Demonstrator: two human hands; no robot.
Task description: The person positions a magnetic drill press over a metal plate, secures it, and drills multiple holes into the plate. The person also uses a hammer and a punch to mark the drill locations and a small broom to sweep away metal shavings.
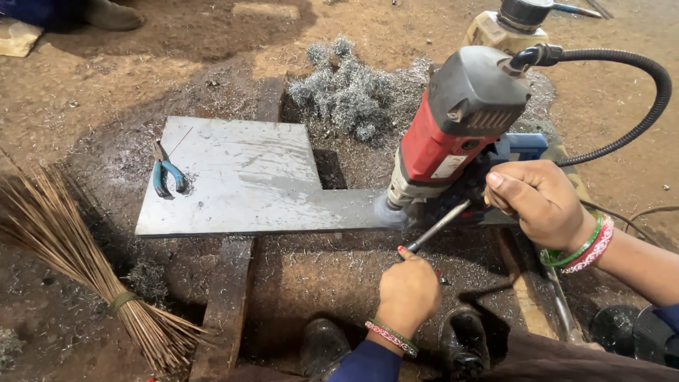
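Dusty earth floor spreads open leftward around your grey L-shaped steel plate (pixel 240 177), where your left hand (pixel 407 293) apparently grips a thin metal rod (pixel 437 226) angled up-right toward the red drill (pixel 453 134), right hand (pixel 541 201) clenched on its side.

Can't see the drill bit at all, the red drill (pixel 453 134) body blocks where it meets the steel plate (pixel 240 177), my left hand (pixel 407 293) covers the rod's (pixel 435 228) end, and the broom (pixel 78 262) runs off frame
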